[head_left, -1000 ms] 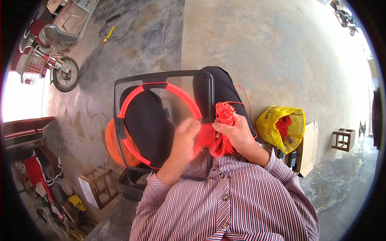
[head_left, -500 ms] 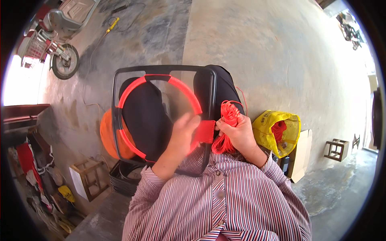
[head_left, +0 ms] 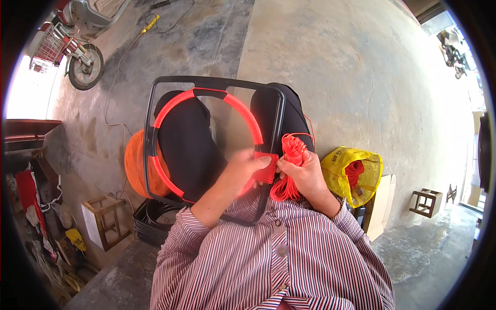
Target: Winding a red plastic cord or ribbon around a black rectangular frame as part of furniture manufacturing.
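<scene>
A black square frame (head_left: pixel 282 116) with rounded corners lies across my thighs. Inside it is a ring (head_left: pixel 242 109), mostly wrapped in red cord, with a few black stretches showing. On the ring's right side, a band of tightly wound red cord (head_left: pixel 267 174) spans toward the frame's edge. My left hand (head_left: pixel 238 169) grips this band, thumb on top; its other fingers are hidden beneath. Beside the frame's right bar, my right hand (head_left: pixel 306 174) is closed around a looped bundle of red cord (head_left: pixel 294 148), with loops hanging below. Its thumb is close to the band's edge.
A yellow bag (head_left: pixel 338 164) holding more red cord stands right of my leg. An orange rounded object (head_left: pixel 135 168) and black stacked frames (head_left: pixel 147 227) are at my left. Wooden stools (head_left: pixel 106 219) stand around. A motorbike (head_left: pixel 82 62) is parked far left.
My left hand was blurred by motion and is now steadier, its thumb lying on the red band. The frame has shifted slightly up and right in view. My right hand keeps the cord bundle.
</scene>
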Demonstrator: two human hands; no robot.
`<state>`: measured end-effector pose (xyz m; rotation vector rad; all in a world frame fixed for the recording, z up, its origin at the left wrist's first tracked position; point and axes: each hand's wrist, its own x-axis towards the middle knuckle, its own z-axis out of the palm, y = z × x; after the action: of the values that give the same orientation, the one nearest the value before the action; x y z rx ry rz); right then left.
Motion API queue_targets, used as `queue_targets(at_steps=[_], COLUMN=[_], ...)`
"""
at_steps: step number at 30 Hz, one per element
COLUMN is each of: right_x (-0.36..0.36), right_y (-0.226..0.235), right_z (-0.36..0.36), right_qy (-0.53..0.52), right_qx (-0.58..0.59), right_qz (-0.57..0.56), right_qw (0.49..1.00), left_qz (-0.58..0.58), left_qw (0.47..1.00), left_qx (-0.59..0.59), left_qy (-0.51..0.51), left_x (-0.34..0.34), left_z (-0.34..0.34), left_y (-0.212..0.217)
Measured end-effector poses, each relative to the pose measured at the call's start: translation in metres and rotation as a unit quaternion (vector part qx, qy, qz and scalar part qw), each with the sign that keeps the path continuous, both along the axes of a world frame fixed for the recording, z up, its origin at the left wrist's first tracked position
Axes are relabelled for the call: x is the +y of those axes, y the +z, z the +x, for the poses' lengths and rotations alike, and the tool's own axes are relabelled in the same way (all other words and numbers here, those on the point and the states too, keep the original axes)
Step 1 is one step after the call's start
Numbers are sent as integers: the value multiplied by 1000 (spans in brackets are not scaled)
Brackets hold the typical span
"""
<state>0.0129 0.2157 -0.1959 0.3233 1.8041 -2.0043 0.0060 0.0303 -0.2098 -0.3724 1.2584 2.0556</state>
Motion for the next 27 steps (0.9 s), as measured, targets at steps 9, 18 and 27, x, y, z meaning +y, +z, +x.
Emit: queue_targets(at_steps=[9,18,27], right_x=[5,34,25], right_y=[1,17,15], right_z=[3,0,-18], right_qy=[-52,-54,115], right_qx=[-9,24,205], right_qz=[-46,-32,165], right_qw=[998,998,958], left_qz=[30,-15,-6], left_qw=[999,1000,1000], left_qx=[-10,-1,-10], left_qy=[26,7,-27], left_x=[0,-4,-8], left_z=[-1,-6,-9], left_y=[-1,8,25])
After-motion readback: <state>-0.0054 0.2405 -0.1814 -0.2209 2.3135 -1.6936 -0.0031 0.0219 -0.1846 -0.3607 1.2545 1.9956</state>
